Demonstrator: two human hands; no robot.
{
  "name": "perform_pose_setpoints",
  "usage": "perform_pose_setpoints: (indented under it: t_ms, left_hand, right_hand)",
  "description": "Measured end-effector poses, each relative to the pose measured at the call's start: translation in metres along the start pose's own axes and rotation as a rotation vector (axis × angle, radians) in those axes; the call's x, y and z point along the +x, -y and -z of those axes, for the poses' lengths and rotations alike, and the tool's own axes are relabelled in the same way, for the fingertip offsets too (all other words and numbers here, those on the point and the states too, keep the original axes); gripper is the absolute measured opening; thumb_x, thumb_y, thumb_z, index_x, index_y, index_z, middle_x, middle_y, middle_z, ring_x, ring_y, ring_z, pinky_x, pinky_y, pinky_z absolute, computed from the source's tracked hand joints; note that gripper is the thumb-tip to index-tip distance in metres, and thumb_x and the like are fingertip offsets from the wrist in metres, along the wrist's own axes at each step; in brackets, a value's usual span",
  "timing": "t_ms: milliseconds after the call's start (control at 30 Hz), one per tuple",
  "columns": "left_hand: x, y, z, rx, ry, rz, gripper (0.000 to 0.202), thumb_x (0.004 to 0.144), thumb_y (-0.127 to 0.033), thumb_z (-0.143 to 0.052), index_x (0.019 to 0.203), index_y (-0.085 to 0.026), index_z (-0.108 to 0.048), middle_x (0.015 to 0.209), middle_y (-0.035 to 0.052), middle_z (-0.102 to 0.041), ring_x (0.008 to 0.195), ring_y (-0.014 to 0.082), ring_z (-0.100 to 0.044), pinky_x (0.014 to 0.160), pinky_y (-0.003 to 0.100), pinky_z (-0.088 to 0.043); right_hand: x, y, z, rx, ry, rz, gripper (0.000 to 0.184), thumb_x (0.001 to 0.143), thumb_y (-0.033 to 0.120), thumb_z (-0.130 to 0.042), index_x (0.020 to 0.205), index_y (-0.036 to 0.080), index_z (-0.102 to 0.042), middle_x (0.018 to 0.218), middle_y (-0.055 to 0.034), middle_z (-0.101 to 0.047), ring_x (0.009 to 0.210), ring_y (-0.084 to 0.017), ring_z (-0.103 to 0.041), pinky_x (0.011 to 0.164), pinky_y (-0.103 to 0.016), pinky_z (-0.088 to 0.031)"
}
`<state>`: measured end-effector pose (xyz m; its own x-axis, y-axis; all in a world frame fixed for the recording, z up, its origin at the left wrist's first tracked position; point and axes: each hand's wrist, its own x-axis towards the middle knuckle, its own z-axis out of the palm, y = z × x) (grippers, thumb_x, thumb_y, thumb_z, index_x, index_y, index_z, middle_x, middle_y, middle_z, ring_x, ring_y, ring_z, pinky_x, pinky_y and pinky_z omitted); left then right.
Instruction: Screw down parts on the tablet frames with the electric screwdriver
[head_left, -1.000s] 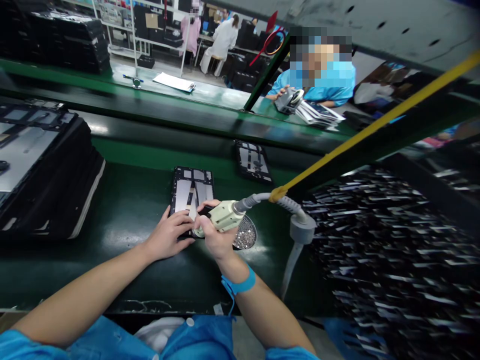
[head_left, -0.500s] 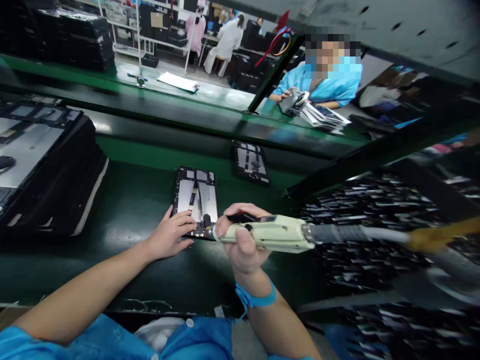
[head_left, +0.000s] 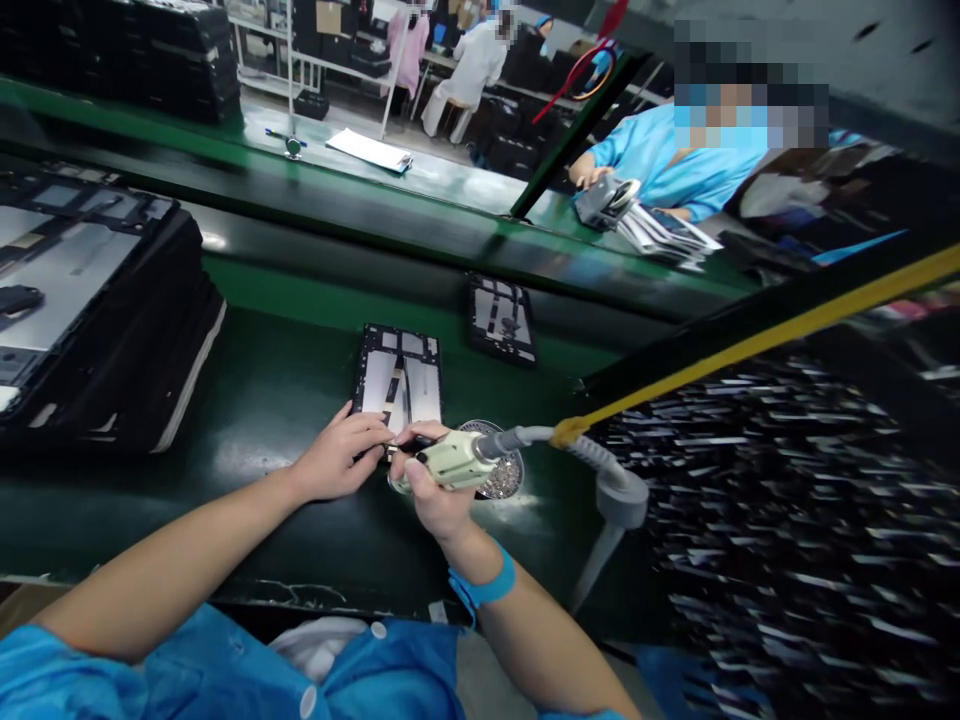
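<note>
A black tablet frame (head_left: 400, 378) with silver inner plates lies on the green belt in front of me. My left hand (head_left: 343, 460) rests on its near edge, fingers curled and pinching at the lower rim. Wrapped round a pale electric screwdriver (head_left: 448, 462), my right hand (head_left: 429, 492) points the tool's tip down at the frame's near edge. A grey cable (head_left: 600, 478) and a yellow cord (head_left: 750, 345) run from the tool to the right. A round dish of small screws (head_left: 504, 476) sits just behind the tool.
A second tablet frame (head_left: 501, 318) lies farther along the belt. A tall stack of black trays (head_left: 90, 300) stands at the left. Across the belt a person in blue (head_left: 660, 160) handles a device. Blurred dark parts fill the right side.
The screwdriver swung out to the right half a second ago and is back with its tip at the frame's near edge. My left hand stayed on the frame.
</note>
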<state>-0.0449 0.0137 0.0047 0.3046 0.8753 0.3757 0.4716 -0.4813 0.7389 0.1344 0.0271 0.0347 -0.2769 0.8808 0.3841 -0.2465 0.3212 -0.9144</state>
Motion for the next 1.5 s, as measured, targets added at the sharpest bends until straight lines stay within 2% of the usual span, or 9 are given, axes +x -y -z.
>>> perform_pose_setpoints:
  t_ms: [100, 200, 300, 400, 600, 733, 933, 1233, 1500]
  left_hand:
    - [0.0, -0.001, 0.0, 0.003, -0.034, -0.019, 0.03, 0.098, -0.017, -0.051, 0.123, -0.025, -0.067, 0.12, 0.0059, -0.074, 0.128, 0.0229, -0.063, 0.123, 0.055, -0.029]
    - [0.0, -0.001, 0.0, 0.045, -0.054, -0.051, 0.034, 0.092, -0.015, -0.056, 0.122, -0.024, -0.068, 0.12, 0.0061, -0.073, 0.13, 0.0253, -0.061, 0.124, 0.056, -0.028]
    - [0.0, -0.004, 0.001, 0.08, -0.05, -0.119, 0.037, 0.084, -0.013, -0.06, 0.118, -0.022, -0.07, 0.124, 0.0077, -0.071, 0.137, 0.0287, -0.055, 0.126, 0.057, -0.023]
    - [-0.001, -0.009, 0.002, 0.073, 0.002, -0.195, 0.037, 0.079, -0.016, -0.064, 0.114, -0.022, -0.071, 0.128, 0.0088, -0.069, 0.141, 0.0306, -0.05, 0.128, 0.057, -0.019]
    - [-0.001, -0.012, -0.003, 0.08, 0.07, -0.201, 0.017, 0.086, -0.031, -0.075, 0.101, -0.022, -0.073, 0.132, 0.0089, -0.068, 0.144, 0.0325, -0.047, 0.129, 0.06, -0.016]
    - [-0.001, -0.011, -0.005, 0.088, 0.06, -0.203, 0.008, 0.09, -0.025, -0.071, 0.097, -0.022, -0.074, 0.13, 0.0078, -0.069, 0.144, 0.03, -0.048, 0.129, 0.058, -0.017]
    - [-0.001, -0.009, -0.006, 0.093, 0.052, -0.225, 0.012, 0.092, -0.017, -0.065, 0.097, -0.022, -0.075, 0.127, 0.0068, -0.07, 0.143, 0.0274, -0.05, 0.129, 0.055, -0.021]
    - [-0.001, -0.004, -0.008, 0.123, 0.092, -0.212, 0.018, 0.096, -0.018, -0.063, 0.106, -0.025, -0.076, 0.13, 0.0066, -0.07, 0.143, 0.0264, -0.049, 0.128, 0.057, -0.024]
    - [-0.001, -0.002, -0.008, 0.105, 0.098, -0.188, 0.016, 0.098, -0.022, -0.063, 0.102, -0.026, -0.078, 0.129, 0.0056, -0.071, 0.145, 0.027, -0.048, 0.128, 0.058, -0.023]
  right_hand:
    - [-0.001, -0.006, 0.001, -0.038, -0.008, -0.039, 0.028, 0.089, 0.032, -0.073, 0.114, 0.025, -0.064, 0.094, -0.0023, -0.069, 0.056, -0.012, -0.063, 0.053, -0.029, -0.056]
    - [0.001, -0.004, 0.001, -0.034, -0.016, -0.04, 0.028, 0.089, 0.032, -0.073, 0.114, 0.025, -0.063, 0.092, -0.0015, -0.069, 0.055, -0.012, -0.062, 0.051, -0.028, -0.055]
    - [0.006, 0.007, 0.0, 0.026, -0.066, 0.019, 0.026, 0.09, 0.032, -0.072, 0.112, 0.025, -0.063, 0.098, -0.0015, -0.068, 0.055, -0.01, -0.064, 0.05, -0.027, -0.055]
    - [0.013, 0.023, -0.002, 0.085, -0.117, 0.104, 0.025, 0.092, 0.032, -0.07, 0.114, 0.026, -0.063, 0.101, -0.0013, -0.065, 0.055, -0.01, -0.064, 0.048, -0.028, -0.055]
    - [0.018, 0.036, -0.005, 0.08, -0.138, 0.151, 0.024, 0.092, 0.034, -0.069, 0.115, 0.026, -0.064, 0.099, -0.0004, -0.062, 0.053, -0.009, -0.063, 0.048, -0.028, -0.055]
    - [0.016, 0.033, -0.006, 0.057, -0.134, 0.143, 0.024, 0.093, 0.036, -0.067, 0.115, 0.027, -0.061, 0.099, 0.0001, -0.063, 0.052, -0.01, -0.063, 0.049, -0.03, -0.056]
    - [0.015, 0.031, -0.005, 0.067, -0.127, 0.142, 0.025, 0.093, 0.035, -0.067, 0.116, 0.028, -0.061, 0.1, -0.0001, -0.064, 0.052, -0.01, -0.063, 0.051, -0.031, -0.057]
    - [0.015, 0.031, -0.002, 0.043, -0.12, 0.147, 0.025, 0.094, 0.036, -0.066, 0.117, 0.026, -0.061, 0.1, -0.0015, -0.063, 0.053, -0.011, -0.064, 0.049, -0.03, -0.056]
    - [0.015, 0.026, 0.002, 0.025, -0.102, 0.188, 0.028, 0.093, 0.035, -0.065, 0.12, 0.026, -0.061, 0.102, -0.002, -0.063, 0.054, -0.011, -0.065, 0.053, -0.032, -0.055]
